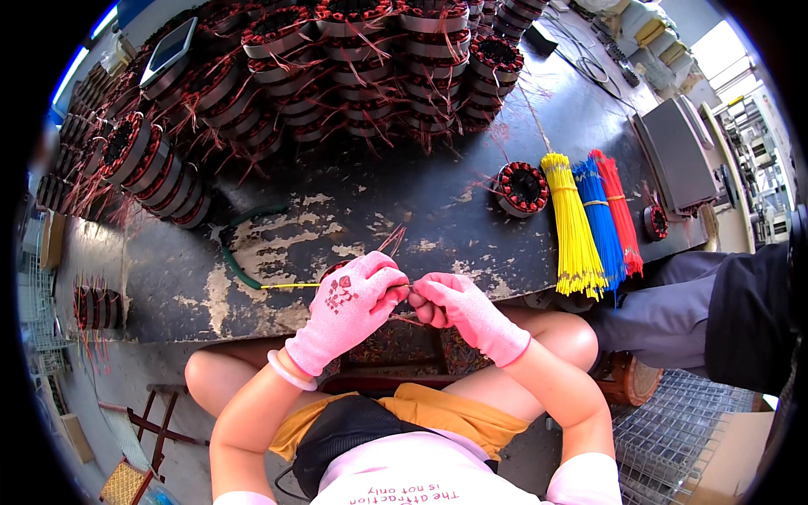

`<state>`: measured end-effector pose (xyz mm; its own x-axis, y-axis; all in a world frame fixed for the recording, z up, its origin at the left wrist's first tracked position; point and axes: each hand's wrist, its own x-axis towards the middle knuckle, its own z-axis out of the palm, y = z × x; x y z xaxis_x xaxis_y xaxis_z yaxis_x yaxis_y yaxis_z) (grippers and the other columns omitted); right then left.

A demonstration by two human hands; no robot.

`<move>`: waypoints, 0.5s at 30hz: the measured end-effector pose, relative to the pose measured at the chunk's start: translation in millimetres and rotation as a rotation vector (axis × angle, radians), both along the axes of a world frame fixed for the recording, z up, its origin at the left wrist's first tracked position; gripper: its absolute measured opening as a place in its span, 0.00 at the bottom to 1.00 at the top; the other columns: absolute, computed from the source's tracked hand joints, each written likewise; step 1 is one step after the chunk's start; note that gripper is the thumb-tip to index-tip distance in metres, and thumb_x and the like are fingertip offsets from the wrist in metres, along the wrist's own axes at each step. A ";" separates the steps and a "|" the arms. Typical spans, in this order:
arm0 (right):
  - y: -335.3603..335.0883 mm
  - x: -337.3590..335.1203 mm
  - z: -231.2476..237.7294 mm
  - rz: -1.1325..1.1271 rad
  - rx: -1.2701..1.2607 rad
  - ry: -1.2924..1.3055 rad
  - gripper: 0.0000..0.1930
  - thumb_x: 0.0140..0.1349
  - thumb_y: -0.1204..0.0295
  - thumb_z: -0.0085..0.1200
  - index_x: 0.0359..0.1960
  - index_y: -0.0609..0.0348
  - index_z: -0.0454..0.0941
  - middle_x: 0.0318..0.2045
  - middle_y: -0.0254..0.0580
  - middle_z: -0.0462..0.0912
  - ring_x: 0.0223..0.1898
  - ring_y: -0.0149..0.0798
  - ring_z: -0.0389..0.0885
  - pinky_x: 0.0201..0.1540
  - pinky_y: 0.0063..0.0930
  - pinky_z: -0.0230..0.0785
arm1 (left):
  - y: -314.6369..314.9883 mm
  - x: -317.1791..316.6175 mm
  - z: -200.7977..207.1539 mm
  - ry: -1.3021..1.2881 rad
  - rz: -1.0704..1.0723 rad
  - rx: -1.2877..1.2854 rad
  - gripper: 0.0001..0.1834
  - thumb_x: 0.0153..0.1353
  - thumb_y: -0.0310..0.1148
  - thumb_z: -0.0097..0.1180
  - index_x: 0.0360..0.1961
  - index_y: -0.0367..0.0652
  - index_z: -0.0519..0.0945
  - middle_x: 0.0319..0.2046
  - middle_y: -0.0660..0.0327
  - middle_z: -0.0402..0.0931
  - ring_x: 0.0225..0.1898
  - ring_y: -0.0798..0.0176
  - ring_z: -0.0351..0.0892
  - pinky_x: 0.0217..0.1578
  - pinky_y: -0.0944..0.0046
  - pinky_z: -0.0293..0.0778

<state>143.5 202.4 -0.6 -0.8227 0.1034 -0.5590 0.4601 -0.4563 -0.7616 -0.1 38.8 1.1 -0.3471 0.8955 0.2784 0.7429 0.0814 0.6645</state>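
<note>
My left hand (353, 305), in a pink glove, is closed over a yellow wire (290, 285) that sticks out to its left. My right hand (465, 310), gloved alike, has its fingertips pinched together on a thin wire end in the small gap between the hands. What exactly meets inside the fingers is hidden. Behind my left hand, mostly covered, shows the rim of a motor stator (334, 268) with thin red wires (393, 239) rising from it. A curved green tube (238, 268) lies on the table, its near end touching the yellow wire's outer end.
Stacked wound stators (362, 71) fill the back left of the worn black table (404, 189). A single stator (522, 189) stands beside bundles of yellow (575, 223), blue (599, 220) and red (619, 206) wires. Another person's grey-clad leg (656, 311) is at the right.
</note>
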 end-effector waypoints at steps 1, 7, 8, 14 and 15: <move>1.2 5.1 -0.5 0.045 0.138 -0.012 0.12 0.74 0.64 0.53 0.42 0.60 0.81 0.28 0.32 0.82 0.31 0.26 0.80 0.34 0.26 0.73 | 0.0 0.3 0.5 0.004 -0.003 0.001 0.08 0.57 0.26 0.65 0.39 0.43 0.83 0.39 0.58 0.80 0.39 0.51 0.83 0.40 0.55 0.79; -0.1 -0.1 15.8 0.238 1.645 0.532 0.08 0.65 0.68 0.60 0.38 0.58 0.80 0.35 0.43 0.86 0.34 0.51 0.85 0.36 0.42 0.77 | -0.9 0.1 -2.3 0.001 0.015 -0.014 0.09 0.56 0.26 0.66 0.39 0.44 0.83 0.40 0.59 0.80 0.40 0.50 0.83 0.41 0.55 0.79; 1.1 0.2 10.9 0.226 1.499 0.503 0.08 0.66 0.67 0.58 0.38 0.59 0.80 0.35 0.43 0.86 0.33 0.49 0.85 0.36 0.41 0.77 | -0.3 -0.1 -2.1 0.004 0.004 -0.010 0.09 0.56 0.26 0.66 0.39 0.44 0.83 0.40 0.59 0.80 0.40 0.50 0.83 0.41 0.55 0.79; 10.2 -6.3 17.5 0.222 0.394 -0.063 0.15 0.74 0.60 0.52 0.38 0.59 0.81 0.29 0.31 0.81 0.28 0.21 0.74 0.30 0.16 0.65 | 0.5 -1.4 0.2 0.014 -0.053 -0.008 0.09 0.56 0.27 0.67 0.39 0.45 0.84 0.40 0.59 0.80 0.40 0.50 0.83 0.41 0.55 0.79; 11.6 -2.9 26.1 0.162 0.399 -0.065 0.15 0.73 0.59 0.53 0.38 0.59 0.81 0.30 0.31 0.81 0.28 0.21 0.74 0.30 0.16 0.65 | -1.8 -2.6 -0.9 0.018 -0.068 0.002 0.09 0.56 0.27 0.67 0.39 0.46 0.84 0.40 0.59 0.80 0.40 0.50 0.83 0.41 0.55 0.79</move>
